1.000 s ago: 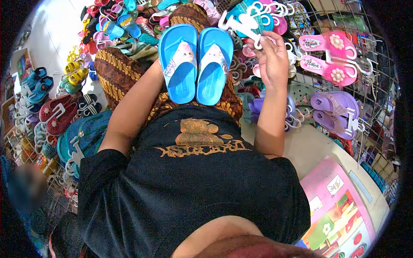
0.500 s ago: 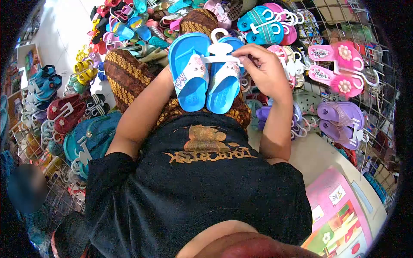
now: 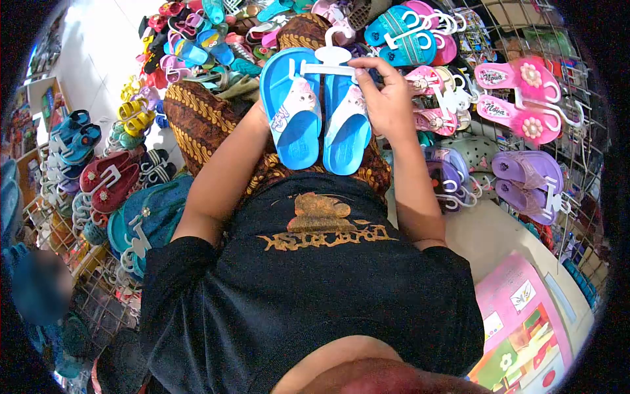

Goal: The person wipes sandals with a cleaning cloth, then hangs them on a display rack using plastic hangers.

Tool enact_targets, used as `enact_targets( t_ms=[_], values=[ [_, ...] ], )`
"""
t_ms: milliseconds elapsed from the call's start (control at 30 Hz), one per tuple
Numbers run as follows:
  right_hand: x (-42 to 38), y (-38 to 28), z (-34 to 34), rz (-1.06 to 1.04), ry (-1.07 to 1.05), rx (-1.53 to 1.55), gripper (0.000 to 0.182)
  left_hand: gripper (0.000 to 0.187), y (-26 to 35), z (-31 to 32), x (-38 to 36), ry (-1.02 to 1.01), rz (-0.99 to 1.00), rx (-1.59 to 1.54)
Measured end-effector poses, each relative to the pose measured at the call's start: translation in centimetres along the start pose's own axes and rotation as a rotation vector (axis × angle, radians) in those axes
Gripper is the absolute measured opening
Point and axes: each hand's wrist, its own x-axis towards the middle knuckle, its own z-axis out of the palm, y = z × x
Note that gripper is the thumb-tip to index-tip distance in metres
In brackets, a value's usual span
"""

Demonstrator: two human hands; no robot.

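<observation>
A pair of blue slide sandals with white cartoon-printed straps is held up above my lap. My left hand supports the left sandal from behind and at its outer edge; its fingers are hidden by the sole. A white plastic hanger spans the upper part of both sandals, its hook pointing away from me. At the hanger's right end, my right hand is closed, thumb and forefinger pinching it beside the right sandal. The left end of the hanger sits over the left sandal's footbed, above the strap.
A heap of mixed sandals lies ahead on the floor. Pink sandals and purple sandals hang on the wire rack at right. Maroon shoes and a teal pair hang at left. A pink printed sheet lies at lower right.
The hanger has shifted away from the straps, toward the far end of the sandals, with my right hand on it. The right sandal now tilts slightly.
</observation>
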Motion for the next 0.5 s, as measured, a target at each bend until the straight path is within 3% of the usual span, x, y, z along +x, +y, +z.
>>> enact_targets(
  t_ms=[100,133,167,233,333,500],
  values=[
    [0.4,1.8,0.6,0.043,-0.012,0.085,0.014,0.055,3.7,6.9,-2.8,0.150,-0.024,0.024],
    [0.4,2.1,0.7,0.057,-0.028,0.099,0.014,0.062,4.1,7.0,-3.0,0.238,0.096,0.158],
    [0.4,2.2,0.7,0.072,-0.044,0.113,0.014,0.066,5.0,7.3,-3.5,0.203,-0.009,0.152],
    [0.4,2.3,1.0,0.096,-0.042,0.095,0.014,0.056,5.7,8.1,-4.2,0.299,-0.016,0.326],
    [0.6,3.2,1.5,0.088,0.003,0.107,0.015,0.041,6.8,6.4,-4.1,0.120,0.053,0.727],
    [0.6,3.6,1.6,0.086,0.014,0.094,0.017,0.026,5.5,8.1,-4.3,0.217,0.162,0.942]
  ],
)
